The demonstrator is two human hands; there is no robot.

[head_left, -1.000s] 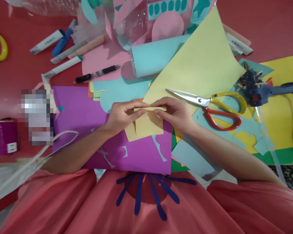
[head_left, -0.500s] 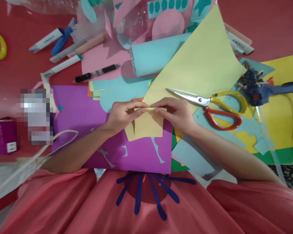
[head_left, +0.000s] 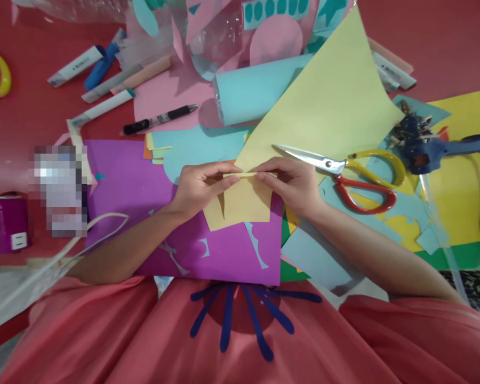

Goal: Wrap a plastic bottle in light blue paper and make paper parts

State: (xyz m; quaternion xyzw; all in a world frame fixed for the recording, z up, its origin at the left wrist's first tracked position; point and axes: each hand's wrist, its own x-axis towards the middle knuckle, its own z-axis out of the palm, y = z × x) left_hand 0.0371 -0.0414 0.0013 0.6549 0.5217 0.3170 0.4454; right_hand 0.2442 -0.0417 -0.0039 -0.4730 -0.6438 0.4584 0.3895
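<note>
Between my two hands is a small piece of pale yellow paper, folded over at its far edge. My left hand pinches the left part of that fold between thumb and fingers. The right part is pinched the same way by my right hand. Beneath the yellow piece lies a purple sheet with thin light-blue offcuts on it. Just beyond my right hand, scissors with one yellow and one red handle rest on a large pale yellow sheet.
A blue hot glue gun lies at the right. Behind my hands are a light-blue cylinder, a black pen and several markers. A blurred phone-like object and a purple box sit at the left.
My hands have drawn slightly apart along the fold, and more of the folded edge shows between them. The small yellow paper has shifted slightly. Other things stay put.
</note>
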